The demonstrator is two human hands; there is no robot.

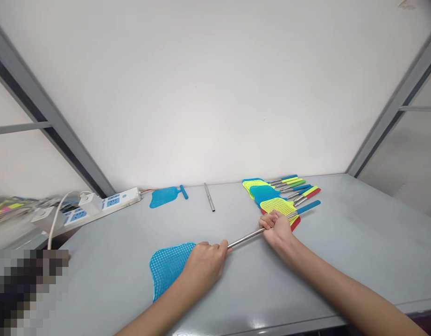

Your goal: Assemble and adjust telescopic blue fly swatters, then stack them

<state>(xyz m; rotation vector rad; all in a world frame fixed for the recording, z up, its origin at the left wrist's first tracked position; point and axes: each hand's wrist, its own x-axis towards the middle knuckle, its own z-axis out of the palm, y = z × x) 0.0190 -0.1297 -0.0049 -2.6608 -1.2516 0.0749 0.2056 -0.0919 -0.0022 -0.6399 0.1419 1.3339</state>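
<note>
A fly swatter with a blue mesh head (169, 263) and a metal rod is held slantwise above the table. My left hand (208, 259) is closed around the rod beside the head and hides the joint between them. Farther up the rod, my right hand (276, 226) is wrapped round the metal, with a blue handle (309, 207) showing beyond it. Behind my right hand lies a pile of fly swatters (267, 193) with blue, yellow and red heads. Toward the back rest a loose blue swatter head (164, 197), a short blue handle (183, 192) and a metal rod (209, 197).
A white power strip (122, 199) with plugs and a white cable (54, 219) runs along the table's left edge. The grey table (358, 252) meets a white wall at the back. Beyond the left edge are blurred papers (12, 210) and a pixelated patch.
</note>
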